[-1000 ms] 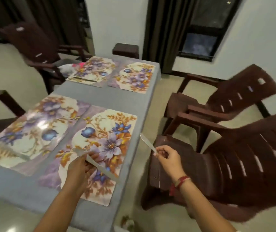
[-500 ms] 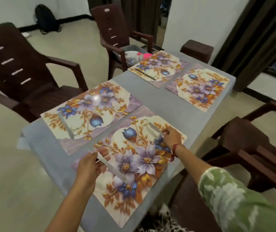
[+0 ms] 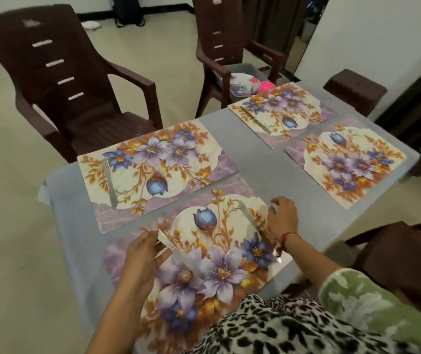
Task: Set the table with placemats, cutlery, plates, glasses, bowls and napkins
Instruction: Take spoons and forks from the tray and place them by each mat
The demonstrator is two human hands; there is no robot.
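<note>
On the near placemat [image 3: 219, 273], the left hand [image 3: 140, 254] pinches a knife [image 3: 166, 241]; the right hand [image 3: 283, 221], fingers loosely spread, is just beside a second knife [image 3: 251, 218] lying flat.

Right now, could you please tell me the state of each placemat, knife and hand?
Near placemat: flat, laid knife on its right side.
Left placemat: flat, left knife on it.
Far placemat: flat, far knife on it.
Right placemat: flat, no cutlery.
Left hand: grips held cutlery.
Right hand: fingers relaxed, beside laid knife.
</note>
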